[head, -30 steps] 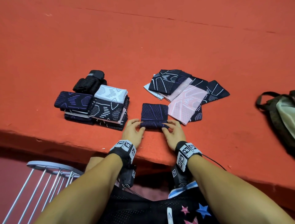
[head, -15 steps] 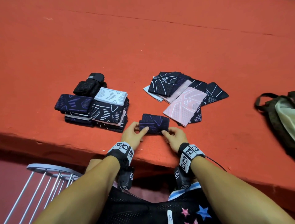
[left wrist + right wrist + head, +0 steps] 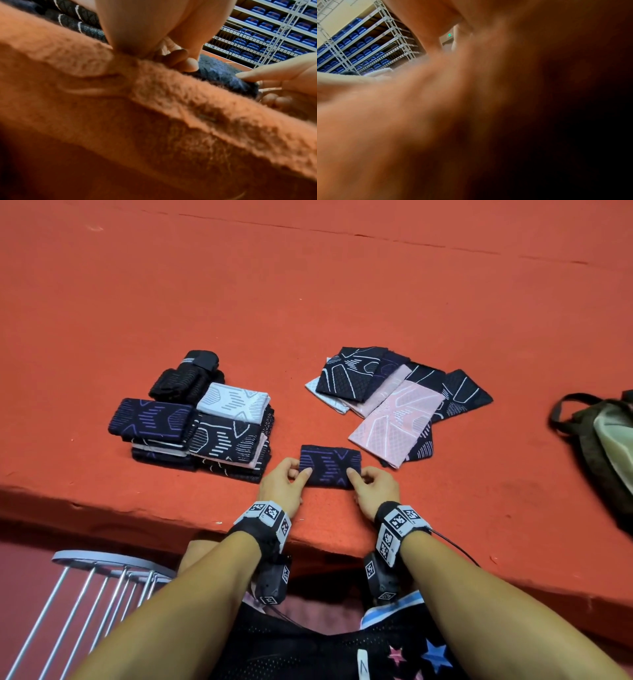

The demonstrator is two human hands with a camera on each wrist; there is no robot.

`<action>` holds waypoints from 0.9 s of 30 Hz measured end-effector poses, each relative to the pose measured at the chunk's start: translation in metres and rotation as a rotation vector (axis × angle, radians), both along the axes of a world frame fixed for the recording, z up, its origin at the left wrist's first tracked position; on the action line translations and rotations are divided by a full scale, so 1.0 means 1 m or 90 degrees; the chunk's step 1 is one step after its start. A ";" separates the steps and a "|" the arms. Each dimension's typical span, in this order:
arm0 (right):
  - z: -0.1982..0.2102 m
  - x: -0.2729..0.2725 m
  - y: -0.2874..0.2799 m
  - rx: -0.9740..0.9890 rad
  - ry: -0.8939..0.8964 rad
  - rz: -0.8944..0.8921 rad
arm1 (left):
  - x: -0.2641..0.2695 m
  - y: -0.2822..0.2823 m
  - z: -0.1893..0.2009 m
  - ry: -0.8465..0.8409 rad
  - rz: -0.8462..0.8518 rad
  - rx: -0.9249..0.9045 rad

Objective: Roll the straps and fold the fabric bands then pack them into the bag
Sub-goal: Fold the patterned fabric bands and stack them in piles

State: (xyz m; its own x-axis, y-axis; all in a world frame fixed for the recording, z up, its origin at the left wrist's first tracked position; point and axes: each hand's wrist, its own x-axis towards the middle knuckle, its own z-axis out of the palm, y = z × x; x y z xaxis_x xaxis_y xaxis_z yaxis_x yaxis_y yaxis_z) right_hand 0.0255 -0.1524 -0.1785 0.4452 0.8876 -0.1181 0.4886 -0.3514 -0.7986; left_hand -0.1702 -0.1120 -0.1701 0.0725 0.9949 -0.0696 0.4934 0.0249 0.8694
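Observation:
A folded navy band with purple lines [image 3: 330, 466] lies on the red felt surface [image 3: 308, 302] near its front edge. My left hand [image 3: 286, 479] pinches its left end and my right hand [image 3: 371, 482] pinches its right end, thumbs on top. In the left wrist view the dark band [image 3: 221, 75] shows between my left fingers [image 3: 181, 60] and my right thumb. A stack of folded bands [image 3: 205, 433] with black rolled straps [image 3: 186, 376] behind it sits to the left. Unfolded bands [image 3: 394, 402], pink and dark, are spread to the right. The right wrist view is blurred.
An olive bag [image 3: 603, 440] with a dark handle lies at the right edge of the surface. A metal wire stool [image 3: 102, 577] stands below the front edge at the left. Shelving with blue bins [image 3: 274, 27] is in the background.
The navy band was half folded with its far half flat; both hands have turned it over away from me into a compact fold, purple pattern up, and still hold its ends.

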 end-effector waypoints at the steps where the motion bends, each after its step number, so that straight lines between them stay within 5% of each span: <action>1: 0.000 -0.001 0.001 -0.001 -0.007 -0.003 | 0.001 0.001 0.000 0.007 0.005 0.001; 19: 0.007 0.001 0.025 -0.132 0.030 -0.049 | 0.016 0.015 0.011 0.132 0.087 -0.116; 23: 0.020 0.003 0.023 -0.116 0.011 -0.017 | 0.017 0.013 0.021 0.108 0.058 -0.085; 27: 0.034 -0.001 0.022 -0.046 0.046 0.000 | 0.013 0.005 0.040 -0.038 0.001 -0.068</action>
State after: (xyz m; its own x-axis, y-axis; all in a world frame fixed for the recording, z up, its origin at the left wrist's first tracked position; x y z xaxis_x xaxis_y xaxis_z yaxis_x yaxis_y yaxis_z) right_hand 0.0248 -0.1299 -0.1445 0.4332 0.8757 -0.2132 0.4306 -0.4089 -0.8046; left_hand -0.1573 -0.1066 -0.1306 0.0778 0.9822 -0.1711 0.4406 0.1201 0.8896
